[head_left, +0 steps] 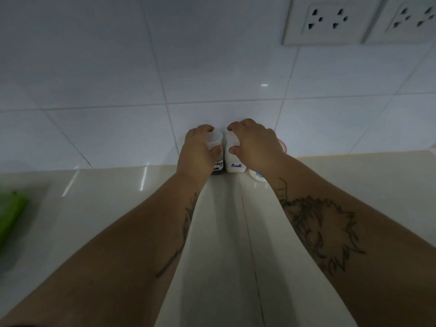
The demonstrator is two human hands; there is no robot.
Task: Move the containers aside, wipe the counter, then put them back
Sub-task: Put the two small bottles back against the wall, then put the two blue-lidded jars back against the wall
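Small containers stand in a row on the cream counter [99,208], against the tiled wall. My left hand [198,149] is wrapped around the top of a clear container with dark contents [217,166] and a partly hidden label. My right hand [254,145] grips the top of the white container labelled "Salt" [234,161], right beside it. A third white container [257,175] with a blue label peeks out under my right wrist, and something pink [283,145] shows behind that hand. Both forearms reach forward across the counter.
A blurred green object [10,213] lies on the counter at the far left edge. Two wall sockets [328,20] sit on the white tiles at the upper right. A seam runs along the counter between my arms.
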